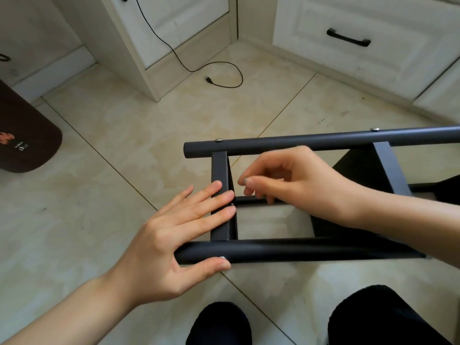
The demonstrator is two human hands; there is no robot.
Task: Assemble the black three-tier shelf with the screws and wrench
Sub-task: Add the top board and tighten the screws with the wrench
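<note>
The black shelf frame (286, 250) lies on its side on the tiled floor (104, 135), just in front of the person's knees, with two round tubes running left to right and flat cross-pieces between them. Silver screw heads show on the far tube (218, 139) and on the near tube beside the left thumb.

The left hand (174, 235) lies flat, its straight fingers (211, 195) pressing on the end cross-piece (219, 170) while the thumb rests on the near tube; it grasps nothing. The right hand (281, 178) hovers inside the frame with curled fingers, the tips pinched together close to a small screw (232, 204) seated in the inner edge of that cross-piece. Whether it holds a wrench or another screw I cannot tell; the fingertips are blurred.

The likely trouble is at that joint. If the left hand eases off, the cross-piece may shift and the screw could start crooked and bind. A small screw pinched this way could also slip, drop through the open frame and roll across the tiles toward the white cabinets (361, 46) or the black cable (224, 70). The frame rests on round tubes, so a hard twist might rock it.
</note>
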